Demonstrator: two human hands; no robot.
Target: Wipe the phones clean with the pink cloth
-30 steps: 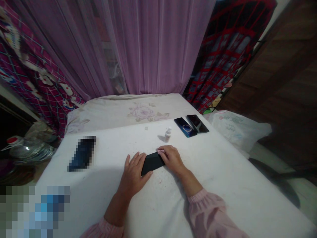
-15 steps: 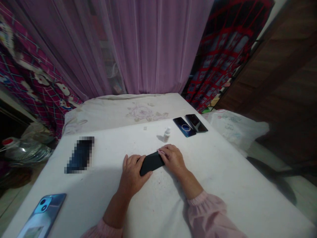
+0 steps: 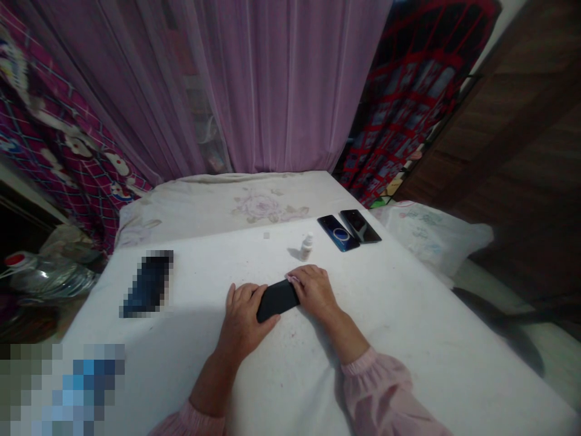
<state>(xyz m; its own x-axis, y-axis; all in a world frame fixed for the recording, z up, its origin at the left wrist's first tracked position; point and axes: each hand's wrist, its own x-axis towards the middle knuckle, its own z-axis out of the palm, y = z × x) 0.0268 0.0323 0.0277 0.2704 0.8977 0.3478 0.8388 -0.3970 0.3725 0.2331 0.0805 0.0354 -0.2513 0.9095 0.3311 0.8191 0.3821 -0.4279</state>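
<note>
A dark smartphone [image 3: 279, 299] lies on the white-covered table, its black face up and tilted slightly across my view. My left hand [image 3: 242, 315] grips its left end, with the thumb on the near edge and the fingers at the far side. On the right end rests my right hand [image 3: 314, 290], fingers bent and pressed together around a small pink cloth [image 3: 293, 278] at the far edge. Most of the cloth is hidden under the fingers. Just beyond my right hand stands a small white bottle [image 3: 307, 247].
Two more phones, a blue one [image 3: 338, 232] and a dark one [image 3: 360, 226], lie at the back right. A blurred dark object [image 3: 149, 284] is on the left, a blurred bluish patch at the lower left. A clear jug [image 3: 49, 275] stands beyond the table's left edge.
My right hand has shifted slightly left along the phone's far edge with the cloth. My left hand and the phone stay nearly where they were.
</note>
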